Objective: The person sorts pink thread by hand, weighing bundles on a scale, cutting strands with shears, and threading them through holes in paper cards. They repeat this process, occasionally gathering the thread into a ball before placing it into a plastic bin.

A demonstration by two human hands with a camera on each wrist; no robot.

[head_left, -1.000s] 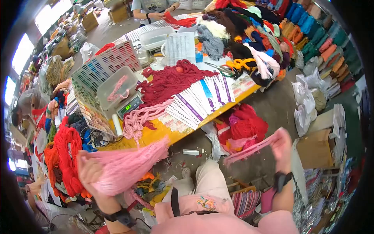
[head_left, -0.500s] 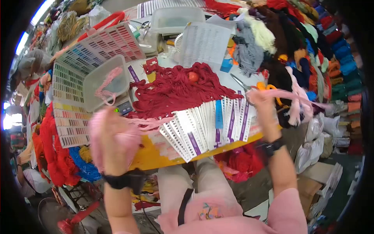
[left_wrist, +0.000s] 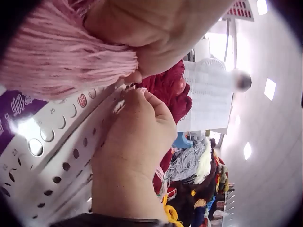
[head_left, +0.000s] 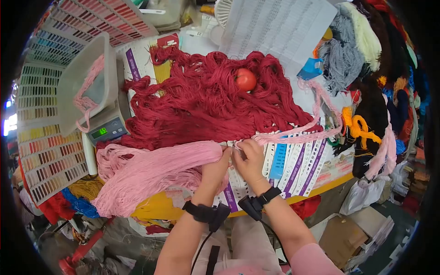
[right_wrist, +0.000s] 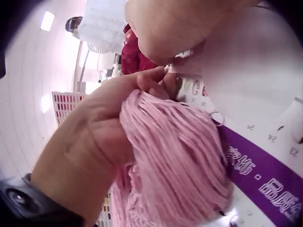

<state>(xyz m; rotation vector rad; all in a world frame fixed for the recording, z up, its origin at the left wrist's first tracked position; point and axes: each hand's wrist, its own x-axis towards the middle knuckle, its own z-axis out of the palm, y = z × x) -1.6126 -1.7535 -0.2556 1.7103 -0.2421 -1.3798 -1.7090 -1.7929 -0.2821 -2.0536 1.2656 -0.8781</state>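
In front of me a big heap of dark red yarn (head_left: 206,107) covers the table, with a small red ball (head_left: 246,79) sitting on top of it. To my left a digital scale (head_left: 106,129) shows green digits and carries a clear plastic tub (head_left: 78,87). Beside it lie colour sample charts (head_left: 43,151). A printed sheet (head_left: 279,27) rests farther back, near grey yarn (head_left: 339,62). Orange-handled scissors (head_left: 360,126) lie at my right

Pink sleeve (head_left: 316,261) — black wrist straps (head_left: 201,212) with cameras — light trousers (head_left: 245,240).
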